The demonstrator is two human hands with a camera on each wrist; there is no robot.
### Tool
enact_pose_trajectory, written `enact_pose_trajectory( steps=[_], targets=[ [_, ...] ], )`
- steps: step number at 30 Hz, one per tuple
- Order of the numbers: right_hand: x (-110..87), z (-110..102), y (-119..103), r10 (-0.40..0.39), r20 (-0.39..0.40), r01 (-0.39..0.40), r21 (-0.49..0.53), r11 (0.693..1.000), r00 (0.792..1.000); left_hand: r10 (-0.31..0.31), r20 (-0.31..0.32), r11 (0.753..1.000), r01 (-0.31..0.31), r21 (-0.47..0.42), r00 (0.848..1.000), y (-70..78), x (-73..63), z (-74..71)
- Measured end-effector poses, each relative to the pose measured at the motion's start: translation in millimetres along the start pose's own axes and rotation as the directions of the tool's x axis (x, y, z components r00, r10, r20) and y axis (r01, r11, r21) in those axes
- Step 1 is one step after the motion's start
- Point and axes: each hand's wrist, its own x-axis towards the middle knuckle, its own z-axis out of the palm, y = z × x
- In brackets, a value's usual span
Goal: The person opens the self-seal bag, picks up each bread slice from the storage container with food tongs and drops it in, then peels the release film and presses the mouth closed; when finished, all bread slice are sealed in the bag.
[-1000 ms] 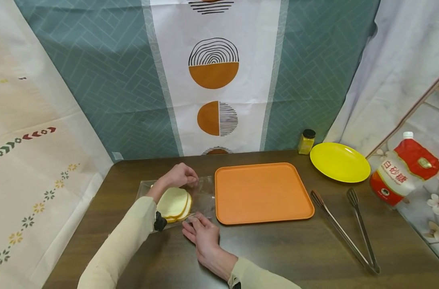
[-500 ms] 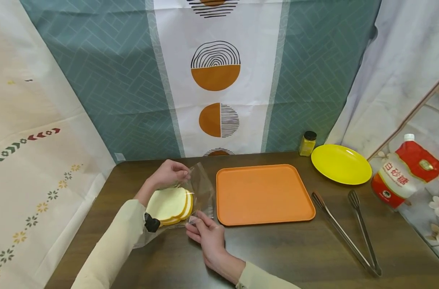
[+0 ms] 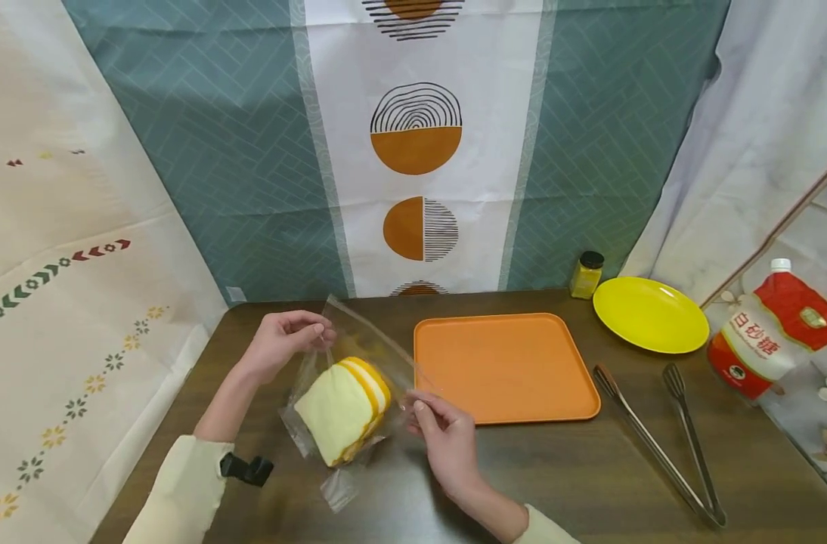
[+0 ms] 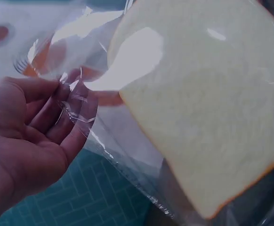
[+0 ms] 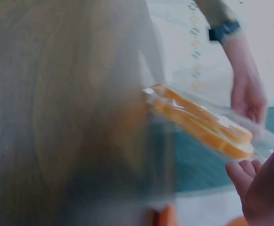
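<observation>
"I'm on the head camera now. What are those hands on?"

"A clear plastic bag (image 3: 369, 344), one hand to each side! The left hand (image 3: 284, 340) pinches the plastic at the far left, thumb against fingers, and I get it close up in the left wrist view. The right hand (image 3: 447, 442) grips the bag's right edge, thumb on top, beside the near left corner of the orange tray (image 3: 502, 370)."

"And the bread slices (image 3: 339, 415)?"

"Inside the bag, stacked, between the two hands! The stack lies tilted, pale face up, orange crusts turned to the right. My right wrist view catches those crusts edge-on through the plastic."

"Is the bag resting on the dark table (image 3: 522, 483)?"

"I can't tell from here whether its near end touches the wood. A long straight edge runs from the far left toward the right hand."

"Give me the right side!"

"Metal tongs (image 3: 658, 451) lie there, arms spread, tips pointing far. Beyond them I have the yellow plate (image 3: 650, 315), with a black-lidded jar (image 3: 586, 275) just left of it. Farthest right, a red and white pouch (image 3: 770, 332) with a white cap."
</observation>
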Motion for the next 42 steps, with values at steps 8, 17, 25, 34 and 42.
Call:
enact_pose_trajectory(
  steps=[8,17,25,34,42],
  targets=[
    [0.5,-38,-35,-0.097,0.066,0.099,-0.027,0.995,0.993,0.064,-0.050,0.996,-0.067,-0.051,0.997,28.6,-50.9,23.3],
    [12.4,-63,-90,-0.296,0.064,0.303,-0.217,0.928,0.953,0.219,-0.229,0.952,-0.259,-0.162,0.949,59.1,-75.1,70.2],
    [31.2,-79,-129,-0.395,0.103,0.408,-0.266,0.873,0.913,0.338,-0.343,0.907,-0.401,-0.132,0.877,78.5,-76.0,96.5],
    [22.5,-95,-141,-0.310,0.113,0.329,-0.275,0.903,0.944,0.292,-0.336,0.928,-0.351,-0.128,0.895,78.0,-81.2,110.5],
    [11.1,-105,-142,-0.142,0.149,0.173,-0.219,0.960,0.979,0.208,-0.296,0.948,-0.267,-0.175,0.932,76.4,-90.9,120.0]
  ],
)
